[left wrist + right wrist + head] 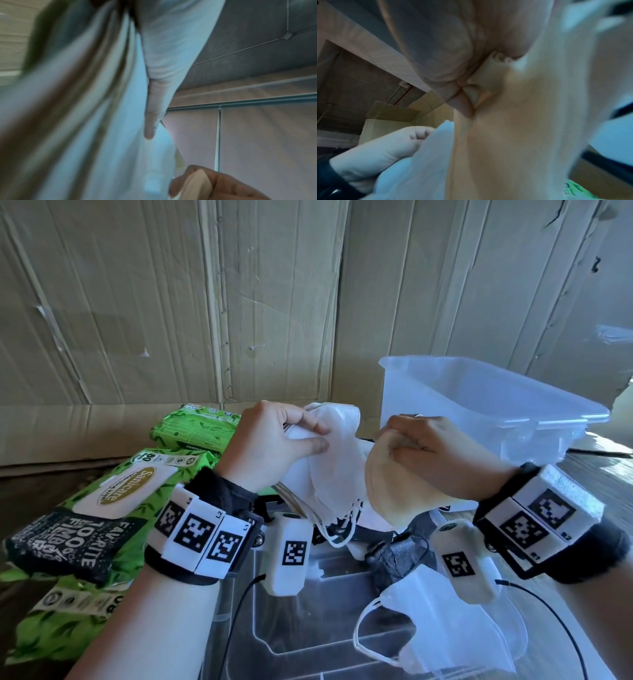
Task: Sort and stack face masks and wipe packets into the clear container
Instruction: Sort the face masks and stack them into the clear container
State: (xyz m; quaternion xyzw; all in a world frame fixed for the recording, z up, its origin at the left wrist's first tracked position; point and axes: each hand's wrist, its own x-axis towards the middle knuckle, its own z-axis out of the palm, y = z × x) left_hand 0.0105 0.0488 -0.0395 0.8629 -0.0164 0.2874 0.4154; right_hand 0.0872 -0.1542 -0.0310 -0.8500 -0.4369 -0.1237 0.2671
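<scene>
My left hand [301, 436] grips a bunch of white face masks [337, 470] by their upper edge, held up above the table. Close beside it, my right hand [407, 440] pinches the top of a beige face mask [394, 487] that hangs down from the fingers. In the left wrist view the white masks [102, 121] fill the frame, blurred. The right wrist view shows the beige mask [513, 135] pinched between the fingers [462, 105]. The clear container [496, 402] stands open behind my right hand. Green wipe packets [113, 494] lie to the left.
A clear lid [308, 628] lies flat below my hands, with another white mask [442, 631] on it at the lower right. Dark masks [394, 556] lie under my wrists. A cardboard wall [239, 302] closes the back. One more green packet [195, 428] lies farther back.
</scene>
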